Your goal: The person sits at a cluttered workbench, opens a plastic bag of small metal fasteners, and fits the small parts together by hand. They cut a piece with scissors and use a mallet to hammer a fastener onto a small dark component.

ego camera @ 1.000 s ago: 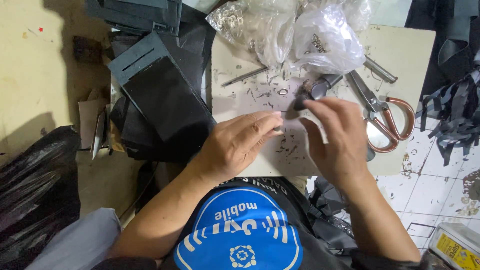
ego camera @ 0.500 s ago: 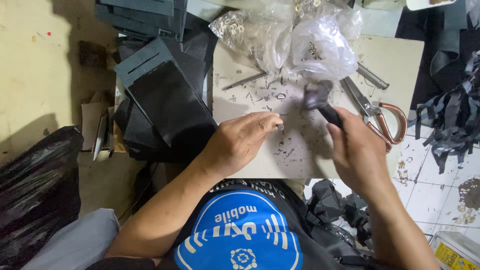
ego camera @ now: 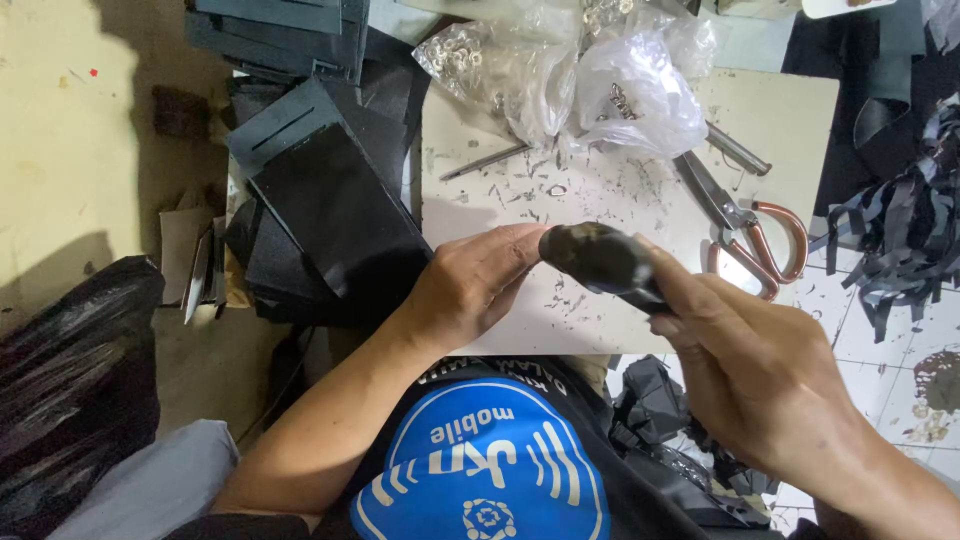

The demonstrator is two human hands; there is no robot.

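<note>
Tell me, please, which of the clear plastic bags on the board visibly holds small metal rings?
The left-hand clear bag, by the stack of black sheets: pale rings show through it, while the bag beside it is crumpled and whitish.
</note>
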